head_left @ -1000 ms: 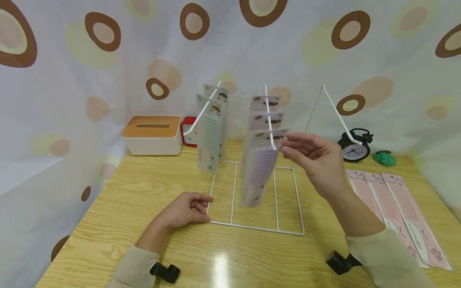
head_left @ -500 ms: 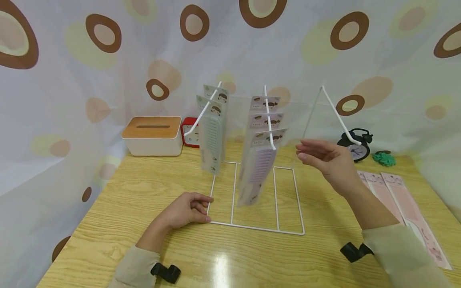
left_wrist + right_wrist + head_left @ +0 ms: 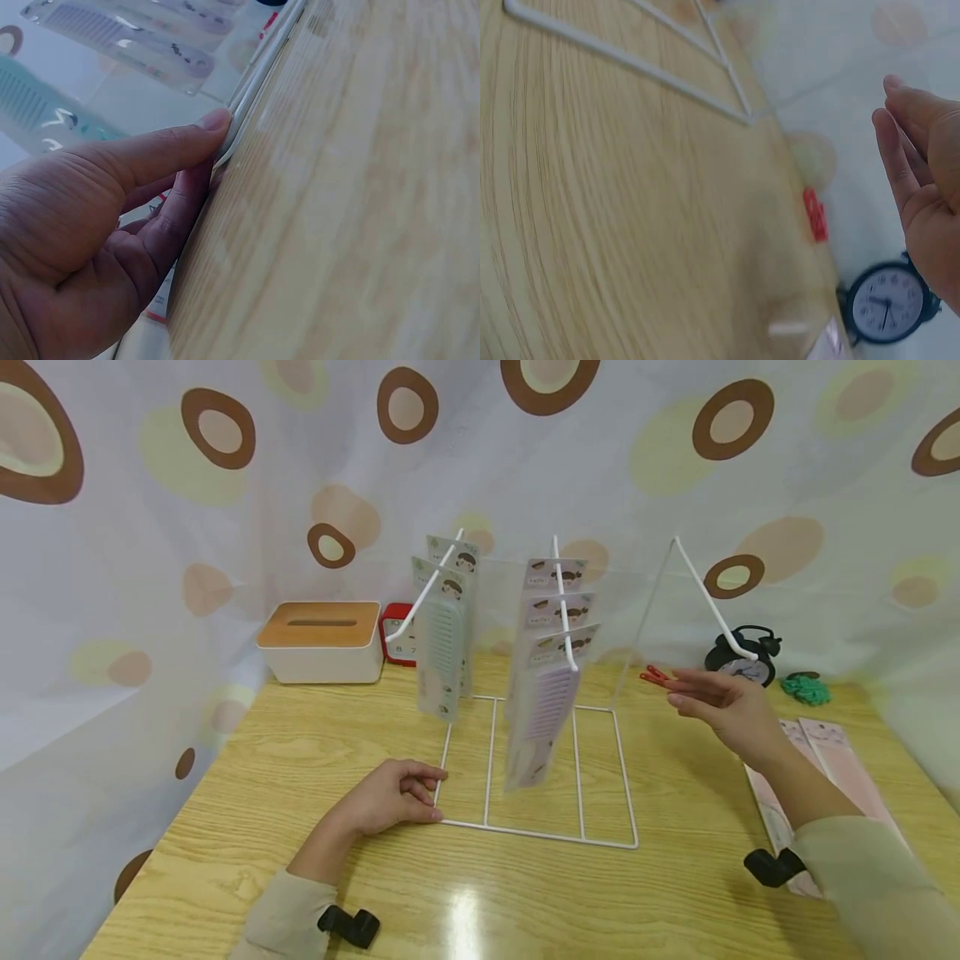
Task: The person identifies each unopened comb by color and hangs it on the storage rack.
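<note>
Fingers of the left hand point(image 3: 395, 796) curl against the near-left corner of the white wire rack point(image 3: 537, 836), thumb and fingertips pressing its base rod to the tabletop point(image 3: 262, 793), seemingly to keep the light frame from sliding or tipping; the right hand point(image 3: 723, 706) hangs in the air to the right of the rack with fingers nearly straight, its grip slack and holding nothing. Packaged combs hang from the rack's slanted arms, green ones point(image 3: 441, 643) on the left arm and purple ones point(image 3: 546, 693) on the middle, while the right arm point(image 3: 712, 606) is bare; pink comb packs point(image 3: 840, 752) lie flat on the tabletop under the right forearm, within easy reach, and a small red clip point(image 3: 654, 676) sits just past the right fingertips.
</note>
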